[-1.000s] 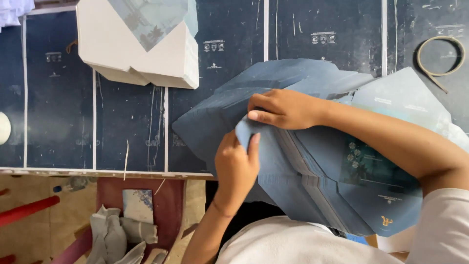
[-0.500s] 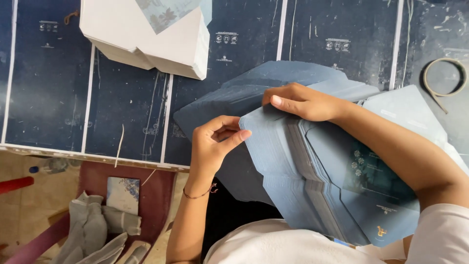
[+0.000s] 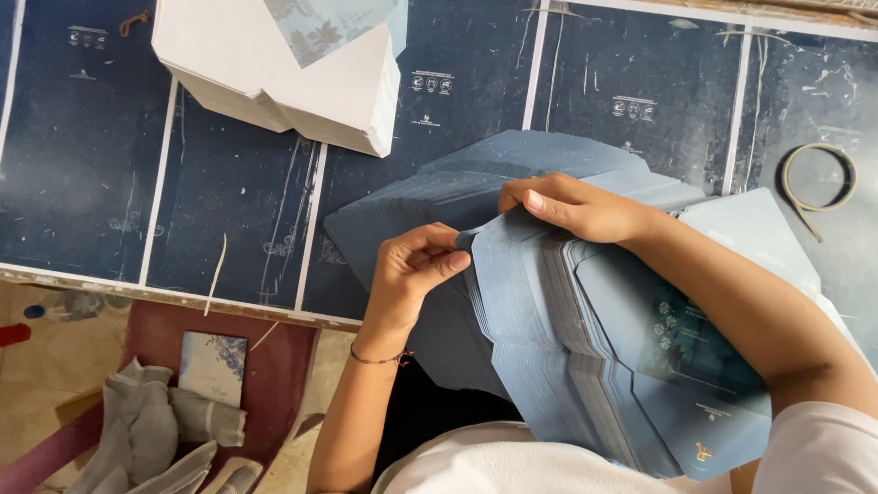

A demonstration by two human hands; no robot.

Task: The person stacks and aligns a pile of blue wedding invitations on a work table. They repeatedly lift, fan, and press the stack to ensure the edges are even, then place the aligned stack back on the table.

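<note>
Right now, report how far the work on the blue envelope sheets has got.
Done, seemingly: a fanned layer of blue sheets on the table. In hand: left hand pinches a sheet's edge; right hand steadies the blue stack. Left: that thick stack.

Up at your table's (image 3: 82, 183) far edge sits a white stack of die-cut sheets (image 3: 274, 82); a coiled band (image 3: 817, 178) lies off right. Below, grey rags (image 3: 155, 439) and a small floral card (image 3: 212, 366) rest on a dark red seat (image 3: 283, 366).
</note>
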